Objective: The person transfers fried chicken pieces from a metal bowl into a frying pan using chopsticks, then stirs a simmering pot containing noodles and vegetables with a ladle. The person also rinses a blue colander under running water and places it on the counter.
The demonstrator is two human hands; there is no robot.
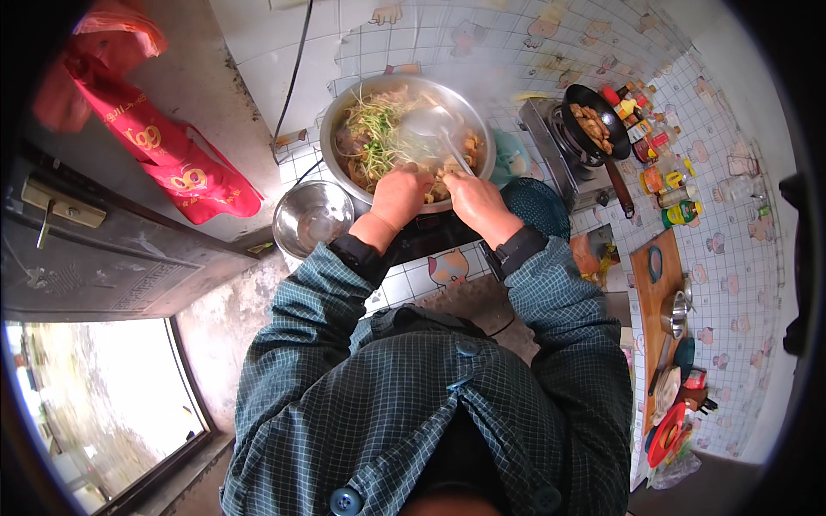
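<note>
A wide metal basin [488, 142] holds steaming cooked food, with a heap of pale green sprouts [379, 133] on its left side. In it lies a metal ladle [428, 122], its handle slanting down toward my right hand. Both my hands are over the basin's near rim, close together with fingers bent inward. My left hand [398, 199] is closed in a pinch. My right hand [483, 206] is closed too, its fingers beside the end of the ladle's handle. Yellowish food shows between the hands; what either one grips is hidden.
An empty steel bowl [311, 215] stands left of the basin. To the right are a teal colander [538, 206], a gas stove [551, 138] with a black frying pan [594, 95] of browned food, and several bottles [658, 176]. A wooden board [654, 301] lies beyond.
</note>
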